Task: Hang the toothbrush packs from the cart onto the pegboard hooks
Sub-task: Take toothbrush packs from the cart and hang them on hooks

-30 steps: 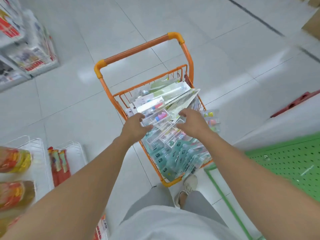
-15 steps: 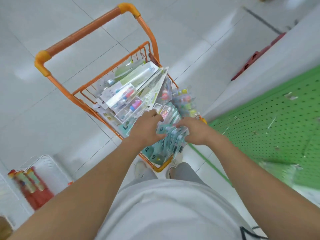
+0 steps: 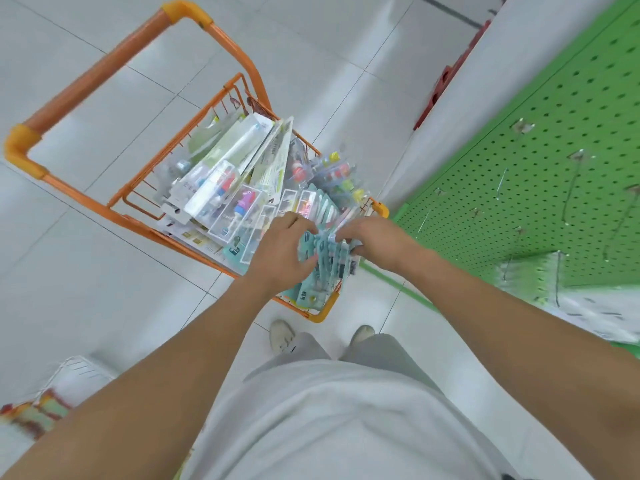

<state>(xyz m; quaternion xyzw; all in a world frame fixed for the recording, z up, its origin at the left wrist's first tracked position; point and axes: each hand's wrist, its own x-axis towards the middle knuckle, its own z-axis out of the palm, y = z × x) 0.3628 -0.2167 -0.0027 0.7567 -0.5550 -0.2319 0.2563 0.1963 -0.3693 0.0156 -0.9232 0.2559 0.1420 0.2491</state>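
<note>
Beside the green pegboard (image 3: 540, 188), both my hands, left hand (image 3: 280, 252) and right hand (image 3: 375, 242), seemingly pinch a light, slippery fan of teal toothbrush packs (image 3: 323, 261) over the cart (image 3: 104, 206); best held near their stiff card tops.

- Both forearms are bare from the elbows down to the left hand (image 3: 282, 252) and the right hand (image 3: 375, 242); no sleeve reaches them.
- No watch, ring, band or glove shows on either wrist or hand.
- Below the hands, nearer the camera, a plain light grey-white shirt (image 3: 322, 420) covers the torso, with soft folds across the cloth.
- Between the shirt and the hands, grey trousers (image 3: 377, 351) cover the two legs.
- Just under the hands, two pale, off-white shoes (image 3: 281, 336) poke out past the trouser hems, their toes rounded and slightly scuffed.
</note>
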